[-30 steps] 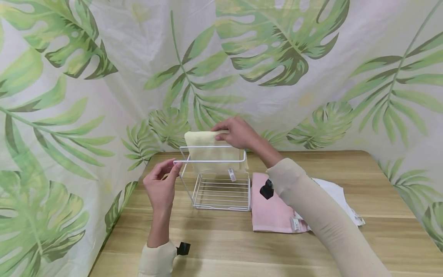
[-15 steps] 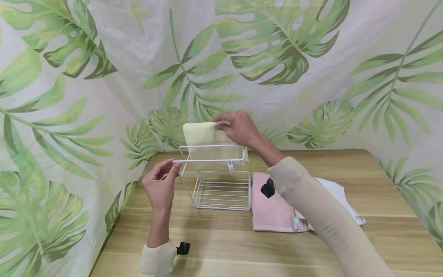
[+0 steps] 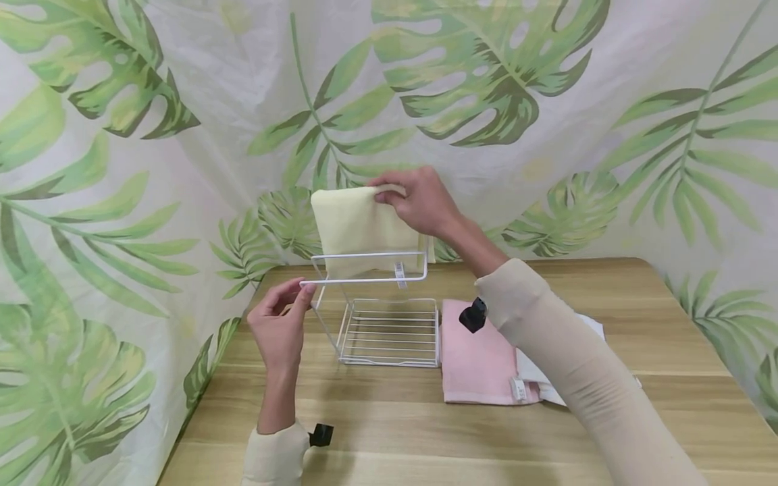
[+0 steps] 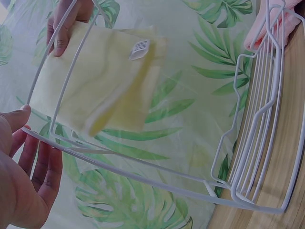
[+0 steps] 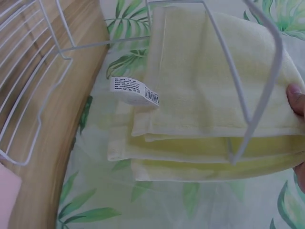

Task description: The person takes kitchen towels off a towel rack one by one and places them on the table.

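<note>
A folded pale yellow towel hangs upright from my right hand, which pinches its top edge between thumb and fingers. Its lower part shows behind the two upper rails of a white wire rack. A white printed label sticks out from the towel's side, and the layered folds fan apart in the right wrist view. With thumb and fingertips, my left hand pinches the rack's upper front left corner. The rack's slatted base stands on the table below.
A folded pink towel with a label lies on the wooden table, just right of the rack. Beside it, partly under my right sleeve, is a white cloth. A leaf-patterned curtain hangs behind the table.
My right hand has risen, lifting the yellow towel higher, so its lower edge is now near the rack's upper rails. The left hand keeps its grip on the rack's corner.
</note>
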Demonstrator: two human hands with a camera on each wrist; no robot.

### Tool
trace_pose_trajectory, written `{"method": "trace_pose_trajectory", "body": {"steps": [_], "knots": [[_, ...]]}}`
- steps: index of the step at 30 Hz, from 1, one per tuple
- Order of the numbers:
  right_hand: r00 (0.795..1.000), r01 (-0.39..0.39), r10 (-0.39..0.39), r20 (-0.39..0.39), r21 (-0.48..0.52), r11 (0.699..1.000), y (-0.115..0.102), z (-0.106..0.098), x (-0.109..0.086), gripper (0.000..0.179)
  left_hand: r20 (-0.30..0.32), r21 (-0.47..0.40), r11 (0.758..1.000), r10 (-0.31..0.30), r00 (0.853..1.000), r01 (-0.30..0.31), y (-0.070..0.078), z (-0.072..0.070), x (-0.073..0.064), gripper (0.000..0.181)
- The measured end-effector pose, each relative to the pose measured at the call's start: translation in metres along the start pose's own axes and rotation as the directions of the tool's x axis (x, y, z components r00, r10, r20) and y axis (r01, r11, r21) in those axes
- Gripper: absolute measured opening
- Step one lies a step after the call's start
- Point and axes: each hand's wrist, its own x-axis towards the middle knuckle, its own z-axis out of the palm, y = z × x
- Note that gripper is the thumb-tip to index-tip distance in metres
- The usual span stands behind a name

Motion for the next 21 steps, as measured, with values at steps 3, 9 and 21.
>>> {"method": "trace_pose_trajectory", "body": {"steps": [3,9,21], "knots": [[1.000,0.015,-0.015,-0.007,-0.006,1.000,-0.004,-0.006,0.003,0.017,0.000,0.002,1.000,-0.002,1.000,0.002,0.001,0.000,0.000,0.025],[1.000,0.029,-0.029,-0.001,-0.009,1.000,-0.013,-0.017,0.009,0.015,-0.005,0.019,1.000,-0.017,1.000,0.017,0.001,0.001,-0.001,0.024],[0.999,0.000,0.000,-0.032,-0.014,1.000,-0.029,-0.040,0.027,0.017,-0.005,0.008,1.000,-0.009,1.000,0.009,-0.001,0.001,0.000,0.024]]}}
